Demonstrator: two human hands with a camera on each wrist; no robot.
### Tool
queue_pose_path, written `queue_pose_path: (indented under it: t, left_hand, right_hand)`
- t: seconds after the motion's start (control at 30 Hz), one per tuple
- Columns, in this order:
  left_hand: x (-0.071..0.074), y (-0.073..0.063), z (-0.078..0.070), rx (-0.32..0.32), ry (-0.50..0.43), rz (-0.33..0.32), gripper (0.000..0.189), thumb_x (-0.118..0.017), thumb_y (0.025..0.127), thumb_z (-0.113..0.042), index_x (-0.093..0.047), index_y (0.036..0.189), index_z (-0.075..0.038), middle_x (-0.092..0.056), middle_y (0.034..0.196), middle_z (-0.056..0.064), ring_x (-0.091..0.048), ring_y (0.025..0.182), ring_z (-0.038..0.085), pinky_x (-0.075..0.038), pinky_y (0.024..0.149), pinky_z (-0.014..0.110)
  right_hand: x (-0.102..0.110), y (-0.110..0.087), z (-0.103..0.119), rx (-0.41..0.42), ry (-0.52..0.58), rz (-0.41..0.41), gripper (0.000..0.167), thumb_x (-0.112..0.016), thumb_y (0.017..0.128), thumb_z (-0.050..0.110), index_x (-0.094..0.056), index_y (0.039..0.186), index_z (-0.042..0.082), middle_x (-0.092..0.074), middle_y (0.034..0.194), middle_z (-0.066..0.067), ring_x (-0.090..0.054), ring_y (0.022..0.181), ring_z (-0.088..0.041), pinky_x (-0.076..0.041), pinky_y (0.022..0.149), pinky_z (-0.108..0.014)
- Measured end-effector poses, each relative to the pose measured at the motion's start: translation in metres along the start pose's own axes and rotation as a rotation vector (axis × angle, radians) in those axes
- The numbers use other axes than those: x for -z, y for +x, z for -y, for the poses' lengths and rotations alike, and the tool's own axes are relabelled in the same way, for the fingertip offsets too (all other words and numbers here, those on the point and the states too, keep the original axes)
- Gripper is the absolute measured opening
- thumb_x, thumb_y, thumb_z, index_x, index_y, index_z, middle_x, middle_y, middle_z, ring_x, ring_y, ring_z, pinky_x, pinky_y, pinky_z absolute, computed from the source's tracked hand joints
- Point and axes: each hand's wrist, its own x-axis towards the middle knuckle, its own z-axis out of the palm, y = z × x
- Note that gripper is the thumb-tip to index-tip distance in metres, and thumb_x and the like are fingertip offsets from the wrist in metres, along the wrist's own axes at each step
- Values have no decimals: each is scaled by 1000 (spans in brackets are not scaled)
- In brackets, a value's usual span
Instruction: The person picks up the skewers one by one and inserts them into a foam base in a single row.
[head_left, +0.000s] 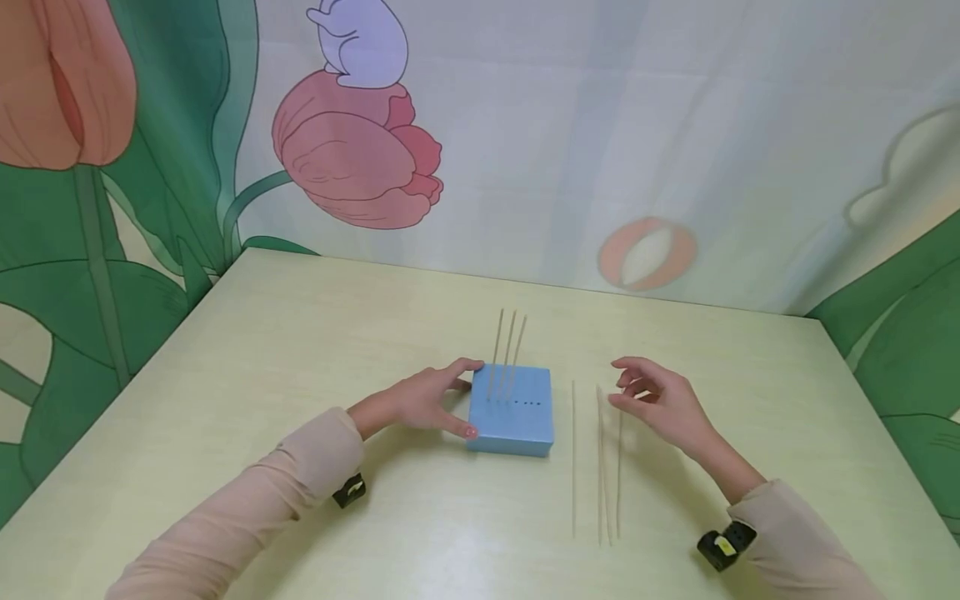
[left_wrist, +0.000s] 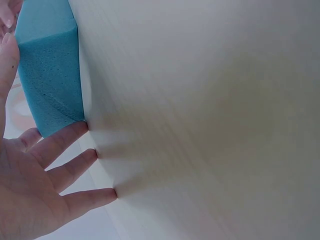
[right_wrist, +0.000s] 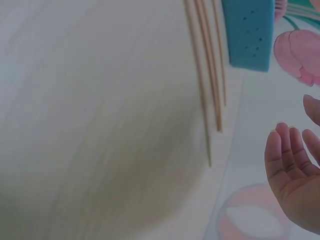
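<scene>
A blue block (head_left: 528,386) with a row of small holes in its top lies on the table, and three thin wooden sticks (head_left: 507,350) stand in it, leaning slightly. My left hand (head_left: 422,402) holds the block's left side between thumb and fingers; in the left wrist view the other fingers (left_wrist: 72,172) spread out straight. Several more thin sticks (head_left: 574,458) lie lengthwise to the right of the block. Over their far ends hovers my right hand (head_left: 663,400), fingers loosely bent. The right wrist view shows the right palm (right_wrist: 297,195) holding nothing.
The pale wooden table (head_left: 337,317) reaches back to a printed curtain (head_left: 525,150) with tulips and a rabbit. Dark wrist cameras (head_left: 726,546) hang under both sleeves.
</scene>
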Motion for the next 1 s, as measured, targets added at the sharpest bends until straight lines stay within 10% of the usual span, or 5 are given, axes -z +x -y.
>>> queue_pose_path:
  t: [0.4, 0.67, 1.0]
  left_hand:
    - [0, -1, 3, -2, 14, -11, 94, -77, 71, -38, -20, 143, -17, -47, 133, 14, -34, 129, 29, -26, 102, 47]
    - [1, -1, 2, -8, 12, -7, 94, -77, 72, -37, -20, 143, -16, -47, 133, 15, -34, 128, 29, -26, 102, 46]
    - [1, 1, 1, 0, 13, 1, 95, -77, 72, -37, -19, 144, -15, -46, 134, 15, -35, 128, 29, -27, 102, 47]
  right_hand:
    - [13, -4, -31, -31, -159, 156, 59, -76, 75, 21, -51, 123, -2, -57, 96, -15, -56, 83, -24, -47, 68, -31]
    - [11, -6, -47, -10, -393, 240, 88, -77, 68, 42, -37, 135, 3, -34, 127, -29, -28, 114, -48, -29, 82, -64]
    - [7, -10, -49, -69, -520, 319, 102, -71, 67, 58, -27, 141, 3, -16, 141, -30, -13, 123, -54, -18, 85, -71]
